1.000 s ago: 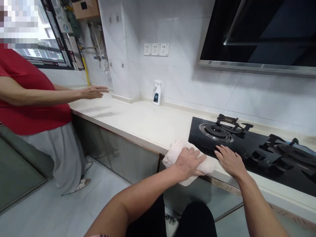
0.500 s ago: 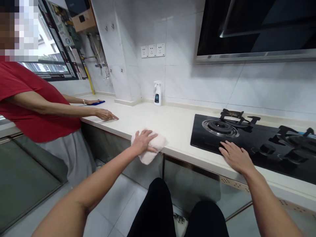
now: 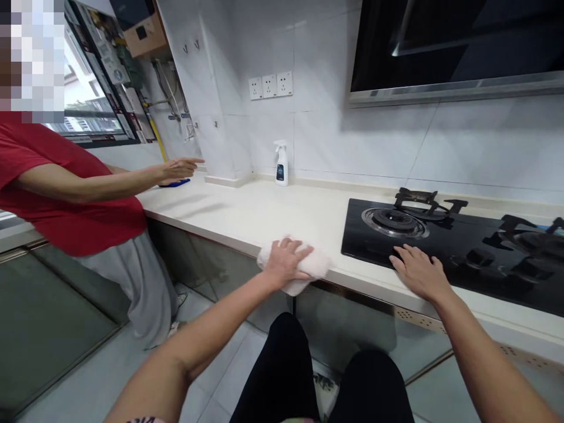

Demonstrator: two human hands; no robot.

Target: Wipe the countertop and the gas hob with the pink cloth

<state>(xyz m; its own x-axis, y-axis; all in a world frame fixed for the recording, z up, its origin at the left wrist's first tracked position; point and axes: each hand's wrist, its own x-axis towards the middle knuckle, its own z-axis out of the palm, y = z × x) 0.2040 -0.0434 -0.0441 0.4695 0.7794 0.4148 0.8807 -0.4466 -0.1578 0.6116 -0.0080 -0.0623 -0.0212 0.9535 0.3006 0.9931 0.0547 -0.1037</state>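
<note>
My left hand (image 3: 284, 263) presses a pale, fluffy cloth (image 3: 318, 264) onto the front edge of the white countertop (image 3: 247, 214), its fingers spread over the top. Part of the cloth hangs over the edge. My right hand (image 3: 418, 271) holds nothing and lies with fingers apart across the counter edge, fingertips on the front of the black gas cooktop (image 3: 355, 235). Behind the counter's middle, a white spray bottle (image 3: 281, 164) stands upright by the wall.
At the left, a co-worker in a red shirt (image 3: 74, 182) points a hand (image 3: 178, 168) over the counter; a blue cloth (image 3: 178, 184) lies beneath their other hand. Black pan supports (image 3: 425, 202) sit on the cooktop's back. A range hood (image 3: 458, 53) hangs above.
My left hand and the cloth have slid right along the counter edge. My right hand has stayed nearly still. The co-worker's pointing hand has lifted off the counter.
</note>
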